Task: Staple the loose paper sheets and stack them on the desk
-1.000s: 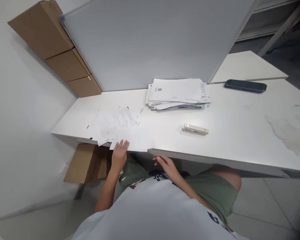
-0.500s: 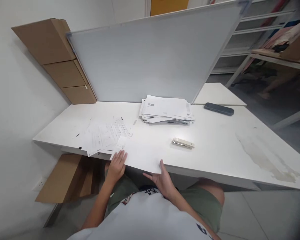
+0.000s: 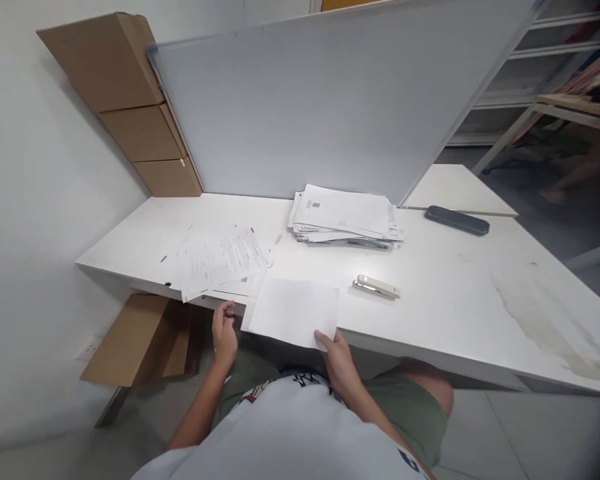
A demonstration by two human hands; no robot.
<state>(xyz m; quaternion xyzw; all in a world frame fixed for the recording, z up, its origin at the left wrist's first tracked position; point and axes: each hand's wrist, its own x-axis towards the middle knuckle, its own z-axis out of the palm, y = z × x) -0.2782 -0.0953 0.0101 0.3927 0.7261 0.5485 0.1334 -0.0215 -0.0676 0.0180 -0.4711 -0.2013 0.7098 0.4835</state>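
Note:
My right hand (image 3: 337, 357) pinches the near corner of a blank white sheet (image 3: 295, 310) that lies over the front edge of the white desk (image 3: 445, 293). My left hand (image 3: 224, 331) hangs just off that edge, left of the sheet, fingers loosely curled and holding nothing I can see. A loose bunch of printed papers (image 3: 220, 260) lies on the desk above my left hand. A thick stack of papers (image 3: 345, 215) sits farther back. A cream stapler (image 3: 377, 287) lies right of the blank sheet.
A dark phone (image 3: 457, 220) lies at the back right. A grey partition board (image 3: 300, 107) stands along the desk's rear. Stacked cardboard boxes (image 3: 125, 100) lean at the back left, another box (image 3: 145, 340) sits under the desk. A stain (image 3: 545, 320) marks the right side.
My right hand came up from under the desk and took the sheet's near corner. My left hand slid off the papers and now hangs below the edge.

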